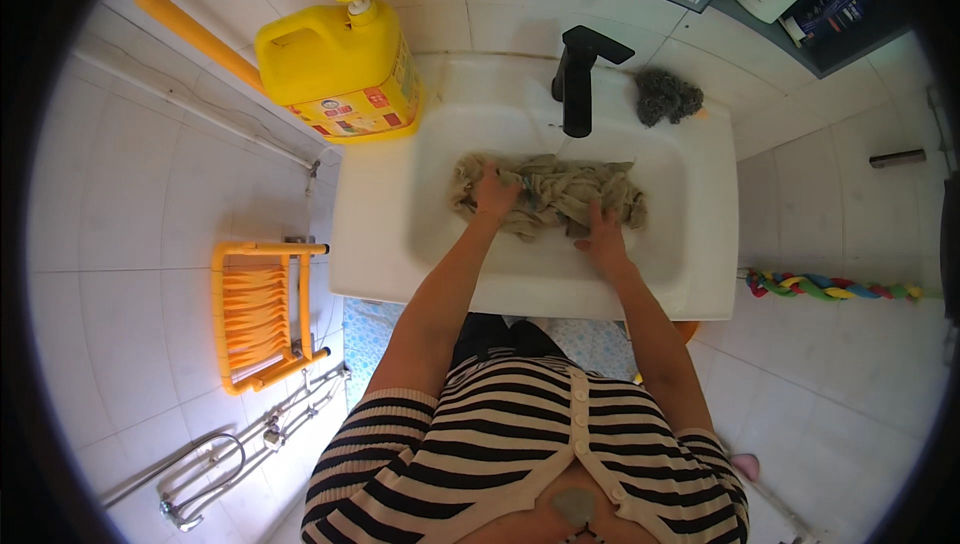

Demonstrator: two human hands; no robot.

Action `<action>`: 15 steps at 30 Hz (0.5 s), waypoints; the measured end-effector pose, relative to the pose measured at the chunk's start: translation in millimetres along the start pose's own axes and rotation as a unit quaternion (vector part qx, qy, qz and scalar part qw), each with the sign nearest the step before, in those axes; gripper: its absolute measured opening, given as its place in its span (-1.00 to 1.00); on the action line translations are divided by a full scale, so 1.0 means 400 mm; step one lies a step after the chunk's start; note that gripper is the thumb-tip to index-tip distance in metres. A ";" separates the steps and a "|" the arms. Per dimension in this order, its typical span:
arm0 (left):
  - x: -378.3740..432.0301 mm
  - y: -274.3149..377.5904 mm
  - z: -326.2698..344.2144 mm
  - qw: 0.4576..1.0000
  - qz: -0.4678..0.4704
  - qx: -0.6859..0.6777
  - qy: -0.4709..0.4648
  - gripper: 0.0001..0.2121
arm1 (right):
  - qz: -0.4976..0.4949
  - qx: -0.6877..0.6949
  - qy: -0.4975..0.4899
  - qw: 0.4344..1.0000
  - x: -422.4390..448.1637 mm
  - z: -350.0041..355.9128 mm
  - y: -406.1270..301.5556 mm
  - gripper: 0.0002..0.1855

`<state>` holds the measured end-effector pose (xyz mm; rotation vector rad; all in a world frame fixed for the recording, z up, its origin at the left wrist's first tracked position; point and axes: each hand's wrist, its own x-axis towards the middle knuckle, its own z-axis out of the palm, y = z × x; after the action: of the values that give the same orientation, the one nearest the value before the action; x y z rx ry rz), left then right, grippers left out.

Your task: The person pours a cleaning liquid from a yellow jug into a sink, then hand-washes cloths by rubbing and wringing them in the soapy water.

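Observation:
A wet, crumpled olive-beige cloth (574, 195) lies bunched across the bottom of the white washbasin (532, 293), with a little water around it. My left hand (496, 193) grips its left part, fingers partly sunk into the folds. Against the near right side of the cloth rests my right hand (606, 238), fingertips touching it and thumb spread apart. Above the basin's back edge stands a black faucet (577, 86), and a thin stream of water seems to fall from its spout behind the cloth.
A large yellow pump jug (337, 68) stands on the basin's back left corner. A steel-wool scourer (667, 98) sits at the back right. An orange folding seat (259, 311) and grab bar (195, 26) are on the left wall. A mirrored cabinet (817, 56) overhangs the back.

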<state>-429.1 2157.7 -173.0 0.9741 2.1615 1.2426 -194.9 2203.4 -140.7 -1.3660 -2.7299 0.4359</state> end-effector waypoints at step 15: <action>0.096 0.242 -0.124 0.843 -0.235 -0.464 -0.133 -0.64 | 0.018 0.044 0.288 0.957 0.175 -0.280 0.047 -0.73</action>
<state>-453.9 2193.0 -66.1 0.1584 1.1866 1.5131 -203.1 2294.6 -43.8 -1.2716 -2.1884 0.1245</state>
